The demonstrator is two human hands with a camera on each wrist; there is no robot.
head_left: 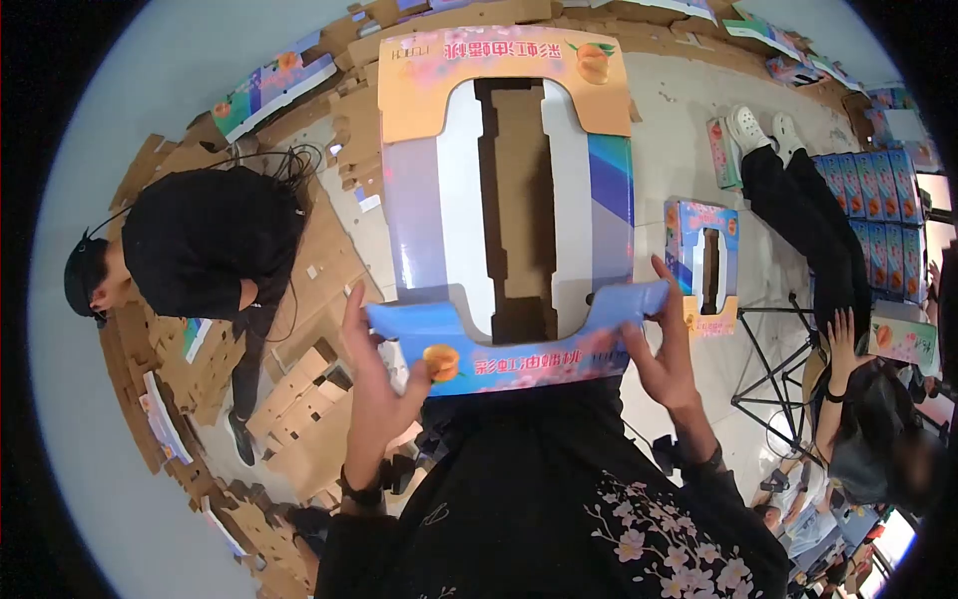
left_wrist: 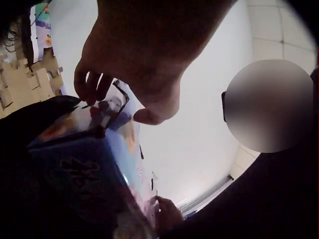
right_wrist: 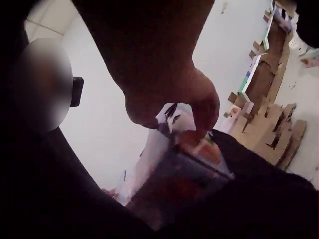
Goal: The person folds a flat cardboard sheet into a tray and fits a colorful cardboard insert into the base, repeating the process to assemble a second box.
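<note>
A colourful printed fruit carton (head_left: 414,235) with a peach picture and Chinese lettering stands before me in the head view, its long top opening showing brown cardboard inside. At its near left corner my left hand (head_left: 375,404) grips the blue end panel (head_left: 529,367), thumb on the printed face. My right hand (head_left: 671,367) holds the near right corner, the thumb on the blue flap and the forefinger along its outer edge. Both wrist views are dark; the left hand (left_wrist: 139,69) and right hand (right_wrist: 172,92) each reach round a carton corner there.
A smaller-looking similar carton (head_left: 689,230) sits on the floor to the right, beside a black folding stand (head_left: 773,369). On the left a person in black (head_left: 210,235) bends over flattened cardboard (head_left: 309,399). Stacked cartons (head_left: 878,185) and another person's legs (head_left: 813,210) are at the right.
</note>
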